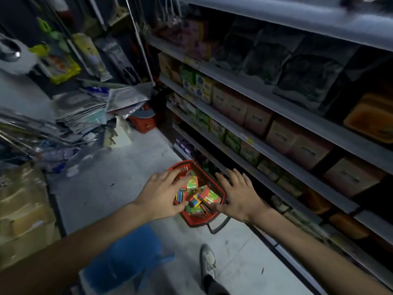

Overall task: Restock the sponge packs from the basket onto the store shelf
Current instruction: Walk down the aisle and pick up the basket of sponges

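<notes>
A red shopping basket [197, 220] stands on the grey floor beside the store shelf [282, 160]. Several colourful sponge packs [198, 194] lie inside it. My left hand [163, 192] hovers over the basket's left side with fingers spread, its fingertips near the packs. My right hand [240, 194] is spread over the basket's right rim, thumb pointing at the packs. Neither hand holds anything. Part of the basket's contents is hidden under my hands.
Boxes and green packs fill the shelf rows on the right. A blue plastic stool [125, 258] sits at lower left, with my shoe [208, 265] beside it. Piled plastic-wrapped goods [85, 116] and another red basket [142, 122] crowd the left and far end of the aisle.
</notes>
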